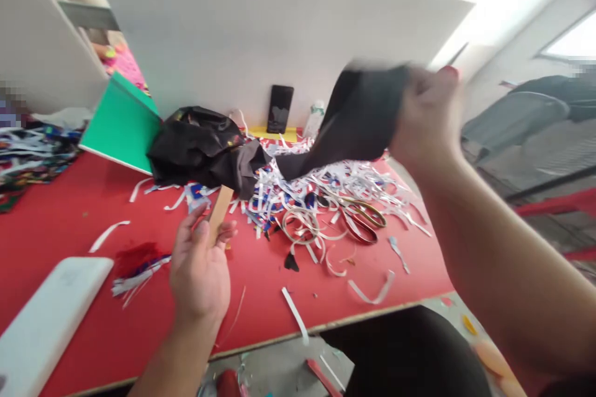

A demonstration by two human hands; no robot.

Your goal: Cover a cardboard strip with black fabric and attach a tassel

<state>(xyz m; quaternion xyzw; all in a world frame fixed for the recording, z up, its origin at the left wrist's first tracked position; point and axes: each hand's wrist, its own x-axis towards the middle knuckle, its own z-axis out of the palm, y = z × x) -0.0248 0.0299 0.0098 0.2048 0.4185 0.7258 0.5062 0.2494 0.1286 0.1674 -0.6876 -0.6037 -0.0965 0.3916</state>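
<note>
My left hand [202, 263] is above the red table with a flat tan strip [218, 211] between the thumb and fingers. My right hand [431, 115], smeared by motion, is raised at the right and grips the end of a black sheet of material [356, 115]. The sheet sags down to the left toward a crumpled black heap [195, 142], which lies at the back of the table. A thin pointed tip with a red spot shows above the right hand; I cannot make out what it belongs to.
White and coloured scraps [335, 180] lie heaped across the red table [261, 310], with scissors [363, 220] among them. A phone [280, 108], a bottle [315, 118] and a green board [121, 124] stand at the back. A white block [56, 322] lies front left.
</note>
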